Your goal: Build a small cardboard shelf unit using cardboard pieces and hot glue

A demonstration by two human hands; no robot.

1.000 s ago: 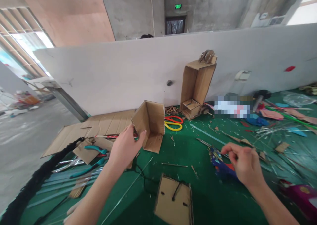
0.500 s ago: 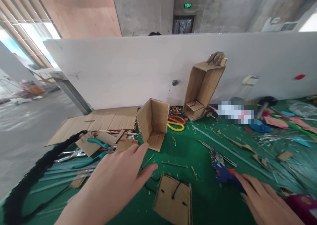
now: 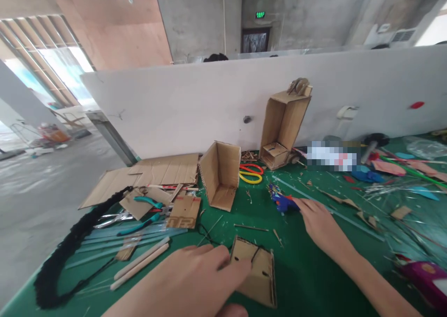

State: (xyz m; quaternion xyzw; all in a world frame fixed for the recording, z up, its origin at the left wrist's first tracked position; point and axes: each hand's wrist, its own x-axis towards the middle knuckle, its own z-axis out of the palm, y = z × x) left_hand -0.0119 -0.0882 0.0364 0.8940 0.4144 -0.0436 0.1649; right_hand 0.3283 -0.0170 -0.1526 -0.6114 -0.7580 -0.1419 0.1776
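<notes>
My left hand (image 3: 195, 275) reaches over a small cardboard block (image 3: 256, 289) with holes and a black cord in its top. One fingertip lies on the block beside the cord, with the thumb apart below; the other fingers are bent and partly hidden. My right hand (image 3: 317, 221) pinches the orange end of a crumpled blue and orange piece (image 3: 284, 203) with a glittery tip, low over the green table. An open cardboard box (image 3: 223, 193) stands ahead, between the hands.
A tall cardboard frame (image 3: 286, 126) with wheels stands against the white partition (image 3: 174, 107). Teal-handled pliers (image 3: 148, 200), wooden sticks (image 3: 139, 266) and black fuzzy material (image 3: 59, 270) lie left. Red and yellow loops (image 3: 252, 176) lie behind; scraps and a purple item (image 3: 424, 282) are right.
My left hand has moved right and nearer, onto the small cardboard block, uncovering the wooden sticks. My right hand has carried the blue and orange piece left and farther away.
</notes>
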